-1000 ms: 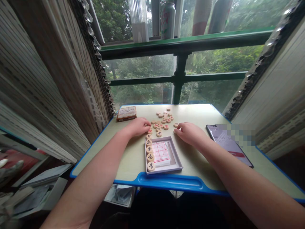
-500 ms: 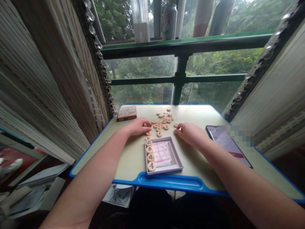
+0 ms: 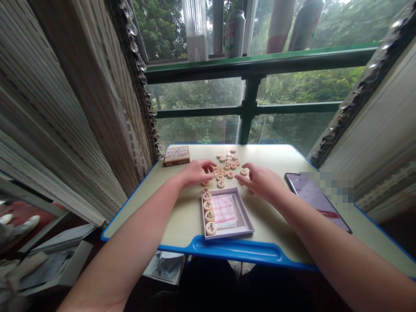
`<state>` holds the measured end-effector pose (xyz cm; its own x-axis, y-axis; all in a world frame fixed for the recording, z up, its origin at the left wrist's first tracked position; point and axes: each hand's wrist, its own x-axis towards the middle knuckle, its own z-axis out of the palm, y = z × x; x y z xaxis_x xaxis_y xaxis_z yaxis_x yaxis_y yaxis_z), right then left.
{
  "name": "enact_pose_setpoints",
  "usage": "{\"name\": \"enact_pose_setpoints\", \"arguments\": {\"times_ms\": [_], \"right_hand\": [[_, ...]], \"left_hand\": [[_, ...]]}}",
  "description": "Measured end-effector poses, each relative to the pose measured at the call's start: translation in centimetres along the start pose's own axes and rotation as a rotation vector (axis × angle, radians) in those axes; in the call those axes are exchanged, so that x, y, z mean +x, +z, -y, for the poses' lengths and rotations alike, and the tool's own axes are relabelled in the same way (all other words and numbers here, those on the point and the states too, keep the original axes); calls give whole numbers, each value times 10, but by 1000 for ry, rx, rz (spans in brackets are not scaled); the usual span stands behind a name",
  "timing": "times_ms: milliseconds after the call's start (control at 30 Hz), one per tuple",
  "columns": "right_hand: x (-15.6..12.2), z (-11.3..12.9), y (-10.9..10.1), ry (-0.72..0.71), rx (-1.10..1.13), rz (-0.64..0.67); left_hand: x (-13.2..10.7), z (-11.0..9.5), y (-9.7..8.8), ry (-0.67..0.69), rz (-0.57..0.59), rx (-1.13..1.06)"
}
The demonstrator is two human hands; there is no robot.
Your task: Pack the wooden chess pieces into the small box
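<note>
Several round wooden chess pieces (image 3: 227, 164) lie loose on a pale table (image 3: 182, 216) with a blue rim. My left hand (image 3: 196, 172) hovers at the left side of the pile, fingers spread and reaching into it. My right hand (image 3: 261, 182) is at the right side, fingers stretched toward a piece (image 3: 243, 172) near its fingertips. In front of the pile sits a shallow grey box tray (image 3: 242, 219) holding a folded red-lined board sheet (image 3: 224, 209) and a column of several pieces (image 3: 209, 210) along its left wall.
A small brown box lid (image 3: 177, 155) lies at the table's far left. A phone (image 3: 316, 200) rests to the right of my right arm. Bamboo blinds (image 3: 81, 108) flank the left side. A can (image 3: 234, 34) and bottles stand on the green window rail.
Both hands have lifted off the table and opened, fingers now spread toward the loose pieces. The view has shifted slightly to the left.
</note>
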<state>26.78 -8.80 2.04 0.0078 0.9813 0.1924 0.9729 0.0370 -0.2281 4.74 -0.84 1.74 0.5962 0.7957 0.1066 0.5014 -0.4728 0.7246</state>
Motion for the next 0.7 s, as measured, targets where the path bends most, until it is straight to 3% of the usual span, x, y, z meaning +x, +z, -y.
{"name": "enact_pose_setpoints", "arguments": {"times_ms": [133,200,467,700], "right_hand": [[-10,11,4,-365,176,-103],[-13,15,8,-464,244,-129],[-13,14,18,-620,305,-250],[-14,13,15,-681,237,-381]], "left_hand": [[-6,-15,4,-3,125,-392],[-9,-21,5,3,169,-508],[-11,-24,6,23,319,-659],[-12,-24,-1,-37,348,-477]]}}
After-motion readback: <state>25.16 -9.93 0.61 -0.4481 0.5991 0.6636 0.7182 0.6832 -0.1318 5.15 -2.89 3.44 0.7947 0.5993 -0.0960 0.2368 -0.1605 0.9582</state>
